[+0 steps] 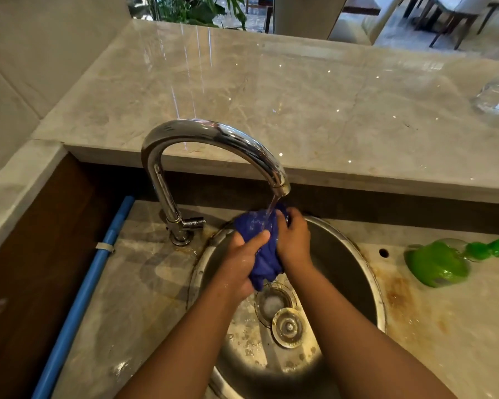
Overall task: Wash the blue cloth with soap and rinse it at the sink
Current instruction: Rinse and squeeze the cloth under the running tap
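Bunching under the running water point(271, 210), the blue cloth point(264, 250) hangs wadded over the far half of the sink point(378, 283), directly beneath the spout of the chrome faucet point(213, 133), with its lower end drooping above the drain strainer point(271, 301). Both hands have it. The left hand point(238, 267) curls round the lower left of the wad with its thumb pressed across the fabric. The right hand point(293, 240) closes its fingers over the upper right edge, close by the stream.

No lather shows on the cloth, so this looks like wetting or rinsing; which of the two cannot be told. If soap is yet to go on, the next move calls for freeing the right hand to reach the green soap bottle point(438, 264), which lies on its side on the stained counter just past the sink's right rim. If it is a rinse, squeezing and turning the wad under the flow would be the thing.

Room is tight behind. The raised marble ledge point(329, 110) overhangs the back wall, and the spout sits close above the knuckles, so lifting is limited. The bowl gives open space downward and toward the person, where a loose plug point(288, 326) rests beside the strainer. The tap handle point(196, 223) stands left of the cloth, within the left hand's reach. A blue pipe point(90, 280) runs along the counter's left edge, well apart.
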Demonstrator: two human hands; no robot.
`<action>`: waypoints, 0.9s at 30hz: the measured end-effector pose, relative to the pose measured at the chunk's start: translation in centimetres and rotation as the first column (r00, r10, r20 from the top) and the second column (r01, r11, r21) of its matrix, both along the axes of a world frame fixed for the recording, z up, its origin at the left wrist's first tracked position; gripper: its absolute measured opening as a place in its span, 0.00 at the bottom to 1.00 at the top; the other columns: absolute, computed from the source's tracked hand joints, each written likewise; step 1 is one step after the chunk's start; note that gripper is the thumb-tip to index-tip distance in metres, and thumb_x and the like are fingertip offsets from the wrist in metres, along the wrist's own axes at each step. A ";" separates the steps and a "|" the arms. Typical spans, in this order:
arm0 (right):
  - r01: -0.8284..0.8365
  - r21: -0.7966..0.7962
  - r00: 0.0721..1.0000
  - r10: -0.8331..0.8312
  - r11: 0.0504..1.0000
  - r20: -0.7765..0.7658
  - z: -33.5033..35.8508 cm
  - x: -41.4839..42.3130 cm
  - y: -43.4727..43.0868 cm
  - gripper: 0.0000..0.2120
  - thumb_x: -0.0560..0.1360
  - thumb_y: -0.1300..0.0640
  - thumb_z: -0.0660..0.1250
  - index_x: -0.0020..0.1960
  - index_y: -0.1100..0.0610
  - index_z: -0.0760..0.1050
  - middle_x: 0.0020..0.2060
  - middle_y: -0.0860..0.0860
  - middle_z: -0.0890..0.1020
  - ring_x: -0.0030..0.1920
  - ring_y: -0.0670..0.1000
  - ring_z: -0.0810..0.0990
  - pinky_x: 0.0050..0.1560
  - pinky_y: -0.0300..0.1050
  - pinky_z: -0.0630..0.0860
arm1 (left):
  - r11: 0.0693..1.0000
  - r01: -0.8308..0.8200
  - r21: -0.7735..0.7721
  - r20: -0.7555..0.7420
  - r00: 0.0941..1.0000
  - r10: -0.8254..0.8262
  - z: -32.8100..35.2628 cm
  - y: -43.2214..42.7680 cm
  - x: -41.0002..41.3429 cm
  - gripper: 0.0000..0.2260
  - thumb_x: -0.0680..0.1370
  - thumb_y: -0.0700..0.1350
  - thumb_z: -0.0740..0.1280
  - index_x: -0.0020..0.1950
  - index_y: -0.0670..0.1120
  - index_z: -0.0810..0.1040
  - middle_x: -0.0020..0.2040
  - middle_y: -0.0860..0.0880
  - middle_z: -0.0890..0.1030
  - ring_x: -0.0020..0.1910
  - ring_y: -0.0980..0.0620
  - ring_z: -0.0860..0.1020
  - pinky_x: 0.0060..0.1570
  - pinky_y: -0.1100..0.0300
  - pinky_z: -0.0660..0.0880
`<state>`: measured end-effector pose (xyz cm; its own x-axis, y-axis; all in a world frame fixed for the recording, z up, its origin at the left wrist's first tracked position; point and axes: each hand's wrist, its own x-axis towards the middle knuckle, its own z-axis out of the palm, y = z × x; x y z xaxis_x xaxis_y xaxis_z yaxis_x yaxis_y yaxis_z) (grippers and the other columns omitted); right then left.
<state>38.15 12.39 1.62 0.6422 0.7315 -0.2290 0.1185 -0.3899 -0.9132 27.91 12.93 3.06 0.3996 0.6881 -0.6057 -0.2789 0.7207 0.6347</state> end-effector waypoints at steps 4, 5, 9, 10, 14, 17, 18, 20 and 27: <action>0.228 0.086 0.657 -0.088 0.970 -0.748 -0.5 -1.1 -1.0 0.10 0.82 0.53 0.61 0.56 0.57 0.77 0.52 0.59 0.84 0.48 0.56 0.84 0.50 0.51 0.81 | 0.995 -0.001 0.095 0.173 0.985 -0.016 0.5 0.8 -1.0 0.21 0.77 0.29 0.60 0.69 0.41 0.72 0.62 0.39 0.81 0.56 0.44 0.82 0.59 0.50 0.78; 0.251 0.129 0.566 -0.038 0.959 -0.823 -0.4 -1.6 -1.6 0.13 0.81 0.51 0.62 0.61 0.57 0.76 0.55 0.60 0.84 0.51 0.57 0.85 0.50 0.50 0.82 | 0.994 -0.003 0.106 0.159 0.987 -0.014 0.4 1.3 -1.1 0.21 0.77 0.29 0.61 0.69 0.41 0.72 0.63 0.38 0.80 0.58 0.43 0.81 0.59 0.51 0.78; 0.075 0.238 0.748 0.103 0.968 -0.655 0.1 -3.6 -2.5 0.25 0.74 0.46 0.69 0.67 0.54 0.72 0.59 0.54 0.83 0.57 0.52 0.83 0.58 0.49 0.80 | 0.989 -0.078 0.126 0.012 0.997 0.077 0.5 1.4 -0.1 0.12 0.81 0.36 0.62 0.64 0.42 0.75 0.57 0.38 0.82 0.54 0.43 0.83 0.56 0.50 0.79; 0.039 0.216 0.835 0.087 0.975 -0.543 0.3 -3.9 -2.3 0.23 0.74 0.46 0.70 0.66 0.53 0.73 0.57 0.52 0.84 0.55 0.49 0.84 0.57 0.47 0.80 | 0.986 -0.095 0.135 -0.054 0.993 0.104 0.5 1.2 0.4 0.09 0.82 0.40 0.62 0.61 0.43 0.77 0.54 0.40 0.83 0.51 0.44 0.84 0.54 0.51 0.79; -0.024 0.244 0.955 0.094 0.969 -0.282 0.1 -3.8 -2.0 0.16 0.77 0.51 0.70 0.63 0.55 0.73 0.52 0.51 0.85 0.50 0.47 0.85 0.53 0.45 0.81 | 0.987 -0.154 0.048 -0.092 0.983 0.158 0.4 0.7 1.3 0.14 0.78 0.48 0.67 0.61 0.44 0.76 0.56 0.39 0.82 0.51 0.43 0.83 0.57 0.47 0.78; -0.055 0.258 0.971 0.112 0.965 -0.211 0.2 -3.6 -1.6 0.13 0.79 0.53 0.68 0.60 0.55 0.73 0.49 0.50 0.84 0.47 0.46 0.84 0.48 0.41 0.80 | 0.979 -0.196 0.045 -0.168 0.965 0.201 0.0 0.9 1.6 0.12 0.80 0.50 0.65 0.62 0.49 0.75 0.57 0.40 0.81 0.52 0.43 0.83 0.52 0.48 0.79; -0.048 0.249 0.976 0.098 0.967 -0.193 0.3 -3.7 -1.5 0.12 0.79 0.53 0.68 0.59 0.56 0.72 0.47 0.50 0.83 0.46 0.45 0.83 0.46 0.39 0.79 | 0.977 -0.200 0.075 -0.202 0.956 0.212 -0.1 1.0 1.7 0.12 0.81 0.50 0.63 0.64 0.50 0.74 0.57 0.41 0.81 0.52 0.44 0.83 0.49 0.49 0.80; -0.023 0.207 0.990 0.052 0.978 -0.132 0.3 -3.5 -1.2 0.10 0.79 0.53 0.67 0.56 0.55 0.72 0.44 0.49 0.82 0.43 0.45 0.82 0.43 0.38 0.76 | 0.980 -0.188 0.070 -0.234 0.952 0.199 0.0 1.1 1.9 0.11 0.82 0.50 0.62 0.64 0.53 0.73 0.55 0.44 0.81 0.51 0.44 0.82 0.51 0.46 0.80; -0.052 0.092 0.999 0.053 0.994 -0.008 -0.5 -3.0 -1.0 0.05 0.78 0.49 0.67 0.49 0.50 0.76 0.41 0.48 0.83 0.42 0.46 0.82 0.45 0.42 0.78 | 0.983 -0.117 0.140 -0.355 0.921 0.160 -0.7 0.8 1.8 0.07 0.82 0.48 0.61 0.58 0.49 0.75 0.52 0.45 0.81 0.51 0.46 0.82 0.58 0.44 0.78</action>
